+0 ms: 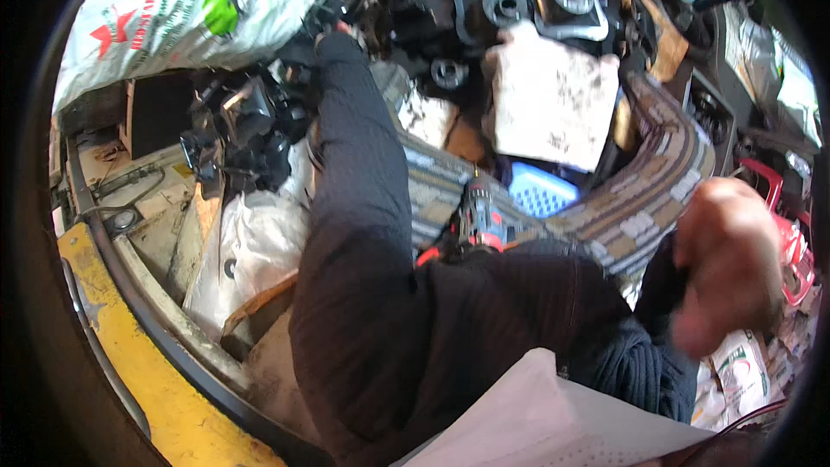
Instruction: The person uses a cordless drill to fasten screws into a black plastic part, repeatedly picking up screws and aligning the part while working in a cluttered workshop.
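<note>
My left arm (359, 156), in a dark sleeve, reaches away to a heap of glossy black plastic parts (246, 125). Only a little of my left hand (333, 32) shows past the cuff; its fingers are hidden among the dark things there. Raised at the right and smeared by motion is my right hand (731, 264), with no object visible in it. Between the arms, near my body, lies a grey and red cordless drill (482, 218). Beyond it are a blue perforated plastic basket (540, 190) and a stained white cloth-like piece (553, 104).
A striped fabric-covered band (666, 147) curves around the middle. Black parts with round metal centres (506, 4) lie at the back. A white printed sack (190, 13) fills the far left, above a yellow edge (130, 337). Red plastic pieces (791, 251) stand at right.
</note>
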Tool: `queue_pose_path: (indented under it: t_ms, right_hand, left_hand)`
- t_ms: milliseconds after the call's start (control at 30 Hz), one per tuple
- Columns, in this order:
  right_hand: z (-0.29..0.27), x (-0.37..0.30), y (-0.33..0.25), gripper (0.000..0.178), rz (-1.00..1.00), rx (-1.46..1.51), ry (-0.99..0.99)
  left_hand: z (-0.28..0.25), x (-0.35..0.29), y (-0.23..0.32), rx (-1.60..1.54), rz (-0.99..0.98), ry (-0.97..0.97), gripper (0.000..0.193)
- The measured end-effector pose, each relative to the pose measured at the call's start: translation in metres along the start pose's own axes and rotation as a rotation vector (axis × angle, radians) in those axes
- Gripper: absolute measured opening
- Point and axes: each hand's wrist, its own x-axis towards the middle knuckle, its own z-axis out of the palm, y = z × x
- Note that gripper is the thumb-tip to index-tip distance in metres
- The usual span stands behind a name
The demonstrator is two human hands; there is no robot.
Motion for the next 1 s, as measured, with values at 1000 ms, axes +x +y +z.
queue_pose_path:
  t_ms: [1000]
  right_hand:
    - [-0.152,-0.046,0.178,0.038,0.699,0.073,0.456]
  left_hand:
    - [0.142,-0.291,-0.177,2.007,-0.721,-1.629,0.035]
